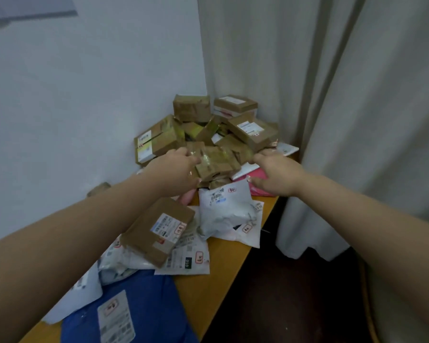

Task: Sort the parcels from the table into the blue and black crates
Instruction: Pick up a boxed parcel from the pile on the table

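Wooden desk in a curtained corner, left grip holding a taped brown parcel, right grip spread loose (touching pink mailer).

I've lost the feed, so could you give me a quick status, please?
Left hand gripping taped brown parcel. Right hand open, reaching beside it. Crates not in view.

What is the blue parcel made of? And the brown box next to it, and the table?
The blue parcel looks like soft plastic film: smooth, slightly shiny, creased like a bag. The brown box seems to be cardboard, matt with flat faces and tape along its seams. The table looks like wood or wood-look board, orange-brown and smooth; which one is unclear.
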Demonstrator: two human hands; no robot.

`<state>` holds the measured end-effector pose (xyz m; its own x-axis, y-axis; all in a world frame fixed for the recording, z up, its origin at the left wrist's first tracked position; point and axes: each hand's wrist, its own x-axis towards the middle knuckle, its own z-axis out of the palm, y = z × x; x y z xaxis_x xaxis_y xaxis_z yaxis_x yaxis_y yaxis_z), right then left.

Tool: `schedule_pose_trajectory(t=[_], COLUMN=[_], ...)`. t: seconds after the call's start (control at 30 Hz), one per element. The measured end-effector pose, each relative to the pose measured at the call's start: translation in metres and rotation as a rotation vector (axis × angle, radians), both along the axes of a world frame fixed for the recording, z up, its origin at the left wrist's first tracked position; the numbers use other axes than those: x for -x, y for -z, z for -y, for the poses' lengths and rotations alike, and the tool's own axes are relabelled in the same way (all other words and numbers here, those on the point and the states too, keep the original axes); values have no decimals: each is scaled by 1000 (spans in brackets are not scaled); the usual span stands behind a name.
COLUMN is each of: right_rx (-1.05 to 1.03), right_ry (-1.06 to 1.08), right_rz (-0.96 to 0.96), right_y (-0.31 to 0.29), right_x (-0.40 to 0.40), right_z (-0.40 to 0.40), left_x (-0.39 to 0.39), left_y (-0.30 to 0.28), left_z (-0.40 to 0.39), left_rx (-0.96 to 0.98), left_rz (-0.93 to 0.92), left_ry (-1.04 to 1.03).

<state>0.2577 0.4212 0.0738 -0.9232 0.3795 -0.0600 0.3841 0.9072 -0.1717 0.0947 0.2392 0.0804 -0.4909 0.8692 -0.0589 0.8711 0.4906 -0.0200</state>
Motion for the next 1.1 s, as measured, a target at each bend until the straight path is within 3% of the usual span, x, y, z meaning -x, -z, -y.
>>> schedule_pose_trajectory(t=[0.4,0.67,0.87,1.1], right_rx=[38,-17,164,260], right_ry=[-130,-89,37,67], right_rz=[5,-9,-67,-67], right_y=[38,79,108,147], right_x=[108,153,174,204], right_z=[-83,-230,-338,-385], left_x=[53,89,103,116], left_y=[44,78,111,148], left_z=[-88,-212,-302,-357], left_rx=[-99,-151,-179,-222], left_rz=[131,182,340,453], left_ry=[-20,-127,-268,-445])
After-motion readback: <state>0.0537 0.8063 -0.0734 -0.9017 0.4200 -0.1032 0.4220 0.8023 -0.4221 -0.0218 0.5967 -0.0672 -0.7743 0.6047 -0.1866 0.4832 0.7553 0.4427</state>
